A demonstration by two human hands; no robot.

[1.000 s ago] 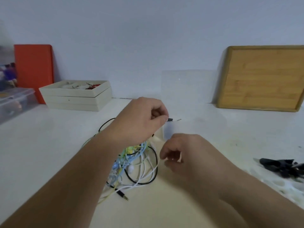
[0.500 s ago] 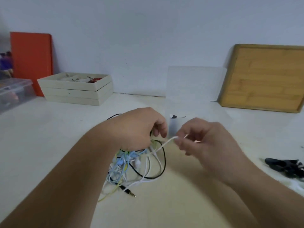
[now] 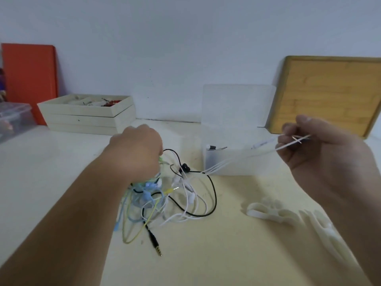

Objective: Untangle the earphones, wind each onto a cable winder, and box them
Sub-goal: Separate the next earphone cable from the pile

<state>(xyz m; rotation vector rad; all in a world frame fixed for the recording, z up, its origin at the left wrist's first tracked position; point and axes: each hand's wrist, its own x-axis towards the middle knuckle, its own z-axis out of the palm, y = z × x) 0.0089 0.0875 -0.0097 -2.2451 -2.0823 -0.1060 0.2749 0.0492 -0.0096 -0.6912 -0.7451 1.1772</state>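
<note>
A tangle of earphones (image 3: pixel 165 199) in white, black, blue and yellow lies on the table in the middle. My left hand (image 3: pixel 137 151) grips the top of the tangle with curled fingers. My right hand (image 3: pixel 321 153) is raised to the right and pinches white cable strands (image 3: pixel 243 159) drawn taut out of the tangle. A translucent box (image 3: pixel 237 162) with its lid up stands behind the cables. White cable winders (image 3: pixel 266 210) lie on the table under my right forearm. A black jack plug (image 3: pixel 154 243) points toward me.
Stacked cream trays (image 3: pixel 86 114) and an orange board (image 3: pixel 31 77) stand at the back left, with a clear plastic bin (image 3: pixel 14 116) at the left edge. A wooden tray (image 3: pixel 329 93) leans on the wall at the back right.
My right hand has moved up and far to the right, pulling the white strands out of the tangle. My left hand has stayed on the tangle, holding it down.
</note>
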